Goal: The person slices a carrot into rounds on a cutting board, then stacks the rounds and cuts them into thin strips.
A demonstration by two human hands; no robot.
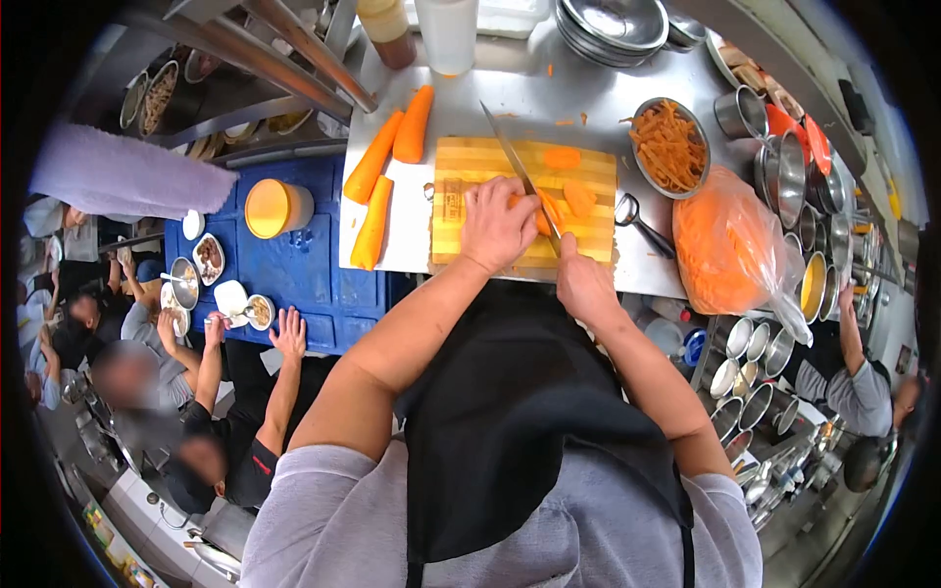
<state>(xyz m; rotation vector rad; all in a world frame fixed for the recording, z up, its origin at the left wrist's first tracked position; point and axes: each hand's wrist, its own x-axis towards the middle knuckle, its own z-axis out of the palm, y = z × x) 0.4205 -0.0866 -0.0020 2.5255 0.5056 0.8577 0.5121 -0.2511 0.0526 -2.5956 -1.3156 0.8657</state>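
A striped wooden cutting board [461, 162] lies on the steel counter in front of me. My left hand [498, 223] is closed over a carrot [542, 218], pressing it to the board and covering most of it. With its handle in my right hand [586, 282], a long knife [517, 162] slants across the board, its tip pointing away from me. The blade runs close beside my left fingers. Carrot slices [578, 199] lie right of the blade, another slice [562, 158] farther back. Left of the board are several whole peeled carrots [371, 230].
A metal bowl of carrot peelings [670, 142], a black-handled peeler [642, 225] and a plastic bag of orange shreds [725, 240] sit at right. Stacked metal bowls [618, 24] stand behind. On the blue surface [328, 250] at left is an orange-lidded tub [277, 208]; people eat there.
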